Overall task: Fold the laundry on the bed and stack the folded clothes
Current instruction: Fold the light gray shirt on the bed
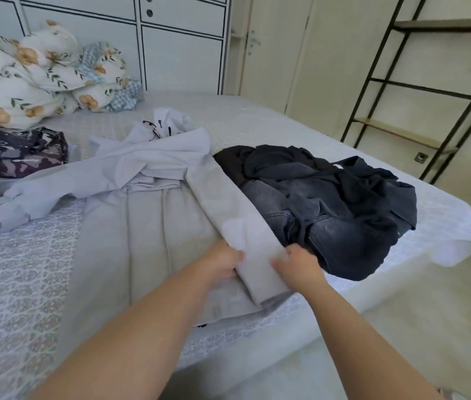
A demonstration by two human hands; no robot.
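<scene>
Garment: pale grey hoodie (147,215) was laid flat across the bed (20,284).
Sleeve (228,209): pinched near the cuff by left hand (222,262) and right hand (297,264).
Risk: sleeve could be snagged on the adjoining dark denim pile (329,209), by which the fold would likely be skewed.
Stack: patterned folded clothes (18,153) were set well apart, left.

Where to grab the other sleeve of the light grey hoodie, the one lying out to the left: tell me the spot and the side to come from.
Take the left sleeve at its cuff, coming from the left. It lies stretched out flat with the cuff end free on the bed, so likely easy to pinch and swing across.
</scene>
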